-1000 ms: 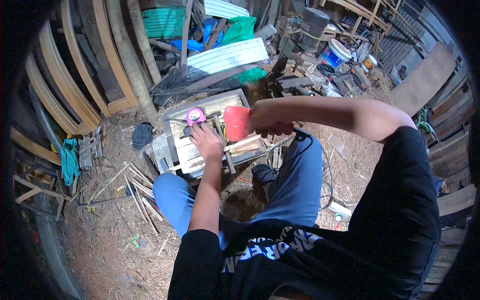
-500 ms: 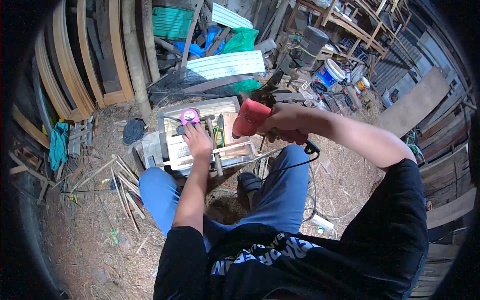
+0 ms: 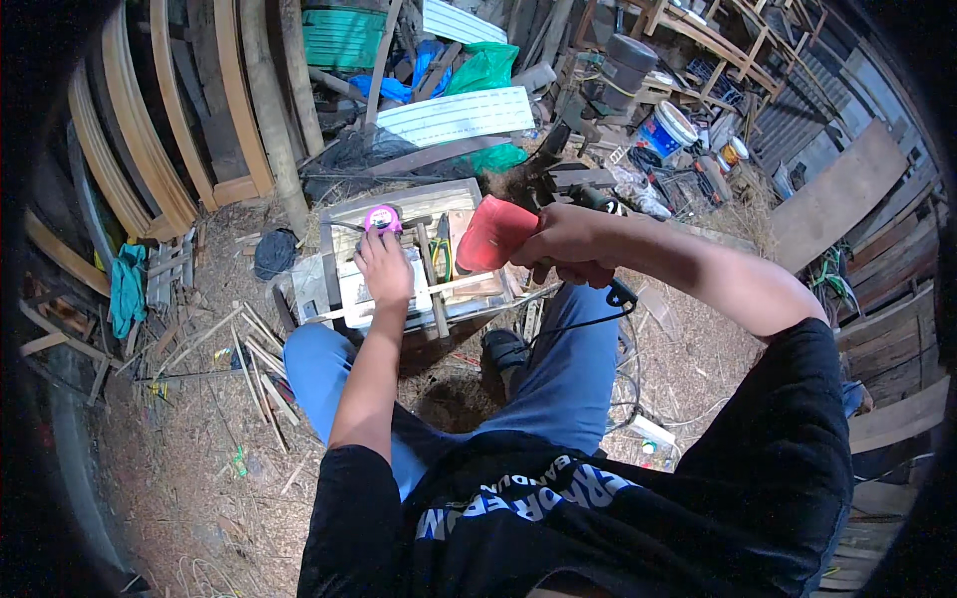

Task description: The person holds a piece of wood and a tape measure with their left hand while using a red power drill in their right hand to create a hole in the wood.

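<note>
My right hand [image 3: 570,242] grips a red pistol-shaped corded power drill [image 3: 495,234] by its handle, with its front end angled down over the right side of a low wooden worktable [image 3: 454,193]. My left hand [image 3: 384,267] lies palm down, fingers stretched, on a pale flat piece [image 3: 355,288] on that worktable. Its fingertips reach the near edge of a pink tape measure [image 3: 382,217]; whether they touch it is unclear. A thin wooden strip [image 3: 461,283] crosses the worktable from beside this hand to beneath the drill. Between the hands lie pliers with yellow-green handles [image 3: 440,257] and a wooden stick [image 3: 435,289].
The drill's black cord [image 3: 573,329] hangs across my right knee. Thin wood offcuts [image 3: 261,374] litter the floor on the left. Wooden frames [image 3: 140,130] lean at the far left. A white-and-blue bucket [image 3: 668,131] and scattered tools stand at the far right.
The whole view has shifted slightly. My left hand stays on the pale piece, and my right hand keeps the drill over the worktable's right side, with little visible movement.
</note>
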